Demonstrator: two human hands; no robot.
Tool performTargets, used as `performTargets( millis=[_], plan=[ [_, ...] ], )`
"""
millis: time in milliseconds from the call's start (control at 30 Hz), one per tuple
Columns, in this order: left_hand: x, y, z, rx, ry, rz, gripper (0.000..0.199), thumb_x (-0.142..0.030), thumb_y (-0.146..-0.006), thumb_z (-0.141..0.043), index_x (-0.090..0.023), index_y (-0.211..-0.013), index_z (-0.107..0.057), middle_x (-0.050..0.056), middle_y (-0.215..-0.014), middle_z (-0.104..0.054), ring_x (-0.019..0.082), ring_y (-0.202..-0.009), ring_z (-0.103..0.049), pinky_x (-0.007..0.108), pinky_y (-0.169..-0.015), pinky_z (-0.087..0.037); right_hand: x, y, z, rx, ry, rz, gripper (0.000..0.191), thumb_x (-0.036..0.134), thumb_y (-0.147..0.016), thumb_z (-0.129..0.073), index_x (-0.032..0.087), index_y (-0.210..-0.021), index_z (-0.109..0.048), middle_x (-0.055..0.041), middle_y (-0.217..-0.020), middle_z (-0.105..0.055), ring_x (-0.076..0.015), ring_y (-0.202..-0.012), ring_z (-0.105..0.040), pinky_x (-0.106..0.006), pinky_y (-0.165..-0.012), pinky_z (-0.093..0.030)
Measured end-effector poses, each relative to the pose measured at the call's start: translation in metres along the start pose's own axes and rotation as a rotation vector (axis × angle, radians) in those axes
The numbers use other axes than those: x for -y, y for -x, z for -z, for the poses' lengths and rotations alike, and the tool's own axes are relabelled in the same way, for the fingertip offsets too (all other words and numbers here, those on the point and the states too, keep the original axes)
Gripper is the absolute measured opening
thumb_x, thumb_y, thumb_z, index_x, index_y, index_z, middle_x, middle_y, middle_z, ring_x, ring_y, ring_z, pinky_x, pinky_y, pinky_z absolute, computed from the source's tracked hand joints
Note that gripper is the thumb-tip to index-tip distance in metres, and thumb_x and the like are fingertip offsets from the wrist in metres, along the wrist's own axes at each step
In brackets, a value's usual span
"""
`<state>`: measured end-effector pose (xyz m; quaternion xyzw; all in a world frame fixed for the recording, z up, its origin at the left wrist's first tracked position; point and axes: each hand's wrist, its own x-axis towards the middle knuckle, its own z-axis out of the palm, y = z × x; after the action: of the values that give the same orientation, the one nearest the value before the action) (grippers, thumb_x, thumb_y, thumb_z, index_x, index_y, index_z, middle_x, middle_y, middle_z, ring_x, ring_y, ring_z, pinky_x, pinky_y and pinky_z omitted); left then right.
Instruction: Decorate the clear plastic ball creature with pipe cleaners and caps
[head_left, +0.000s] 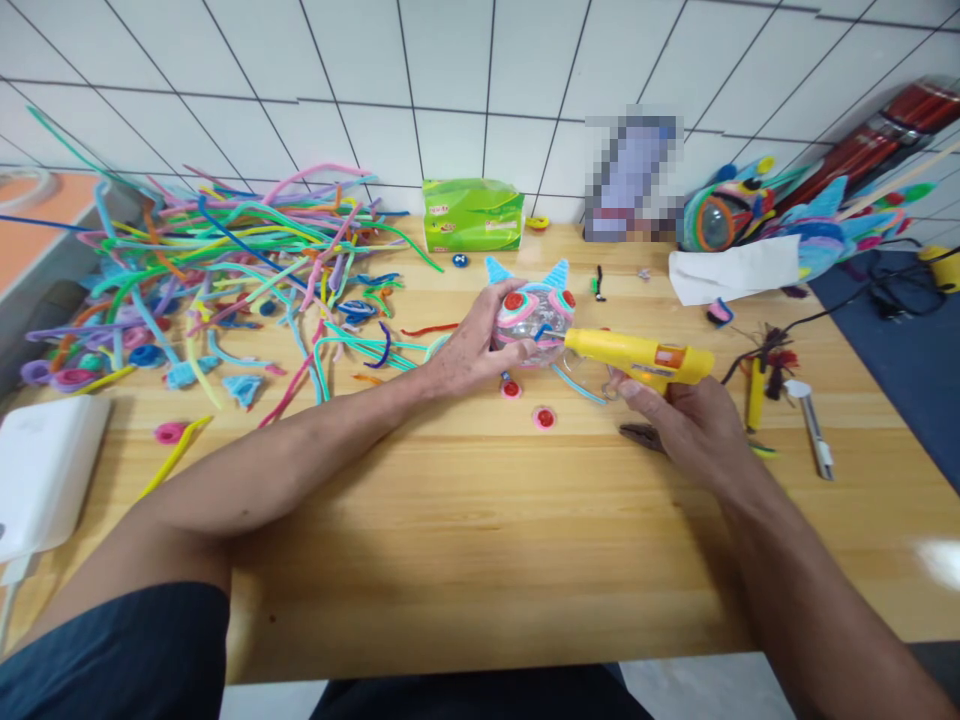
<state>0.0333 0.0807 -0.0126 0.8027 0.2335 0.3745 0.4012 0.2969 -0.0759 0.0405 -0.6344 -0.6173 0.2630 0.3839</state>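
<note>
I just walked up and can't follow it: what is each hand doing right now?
Left hand: closed around the side of the clear craft ball.
Right hand: closed on the yellow glue gun.

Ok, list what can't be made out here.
All in the head view:
Yellow glue gun: handle mostly hidden by the right grip.
Clear ball: left side partly covered by the left grip.
Upright object: details lost to pixelation.
White box: cut off by the picture's left edge.
Green packet: lettering too small and blurred.
</note>
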Motion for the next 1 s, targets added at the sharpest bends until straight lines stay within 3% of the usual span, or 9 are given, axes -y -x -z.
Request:
performTargets(
  millis=[100,267,433,567,767,1000],
  plan=[
    [0.0,0.0,-0.001,-0.005,0.01,-0.002,0.081,-0.064,-0.094,-0.069,-0.027,-0.157,-0.035,0.015,-0.153,-0.053,0.035,-0.139,-0.057,0.056,-0.123,-0.046,0.002,-0.001,0.001,0.0,-0.005,-0.018,0.028,0.053,-0.094,-0.073,0.029,-0.11,-0.074,-0.0019,-0.099,-0.08,-0.0286,-0.092,-0.074,-0.044,-0.081,-0.062],
    [-0.002,0.001,-0.001,-0.01,0.001,0.019,0.082,-0.067,-0.094,-0.068,-0.027,-0.158,-0.035,0.016,-0.156,-0.051,0.036,-0.141,-0.055,0.057,-0.124,-0.044,-0.001,0.0,0.002,0.042,0.061,-0.026,0.027,0.052,-0.095,-0.072,0.026,-0.102,-0.075,-0.0011,-0.079,-0.072,-0.024,-0.074,-0.067,-0.037,-0.066,-0.055],
    [-0.002,0.001,-0.002,-0.017,0.009,0.016,0.082,-0.065,-0.094,-0.068,-0.028,-0.159,-0.036,0.015,-0.156,-0.051,0.036,-0.143,-0.054,0.059,-0.125,-0.044,-0.007,0.001,0.0,0.055,0.051,-0.034,0.028,0.054,-0.097,-0.069,0.028,-0.105,-0.075,-0.0019,-0.088,-0.075,-0.0256,-0.08,-0.069,-0.04,-0.071,-0.057],
    [-0.002,0.001,-0.002,-0.017,0.004,0.009,0.08,-0.065,-0.095,-0.068,-0.027,-0.158,-0.036,0.015,-0.156,-0.051,0.035,-0.142,-0.055,0.056,-0.124,-0.045,0.003,0.001,-0.001,0.026,-0.014,-0.054,0.028,0.054,-0.094,-0.073,0.027,-0.1,-0.073,-0.0022,-0.091,-0.076,-0.0256,-0.081,-0.068,-0.039,-0.071,-0.056],
    [0.001,0.0,-0.001,-0.014,-0.001,-0.015,0.079,-0.059,-0.094,-0.069,-0.025,-0.157,-0.035,0.015,-0.157,-0.052,0.036,-0.144,-0.053,0.057,-0.126,-0.043,0.019,-0.008,0.016,-0.19,-0.19,-0.002,0.02,0.043,-0.091,-0.076,0.024,-0.093,-0.071,-0.0043,-0.091,-0.074,-0.0186,-0.074,-0.061,-0.034,-0.068,-0.05],
    [0.0,0.001,0.0,-0.005,0.036,-0.017,0.08,-0.061,-0.094,-0.071,-0.025,-0.156,-0.035,0.016,-0.158,-0.051,0.035,-0.145,-0.053,0.056,-0.127,-0.043,-0.005,-0.027,0.038,-0.49,-0.301,-0.011,0.018,0.039,-0.085,-0.075,0.026,-0.097,-0.07,-0.0083,-0.103,-0.074,-0.0167,-0.067,-0.054,-0.036,-0.068,-0.047]
  ],
)
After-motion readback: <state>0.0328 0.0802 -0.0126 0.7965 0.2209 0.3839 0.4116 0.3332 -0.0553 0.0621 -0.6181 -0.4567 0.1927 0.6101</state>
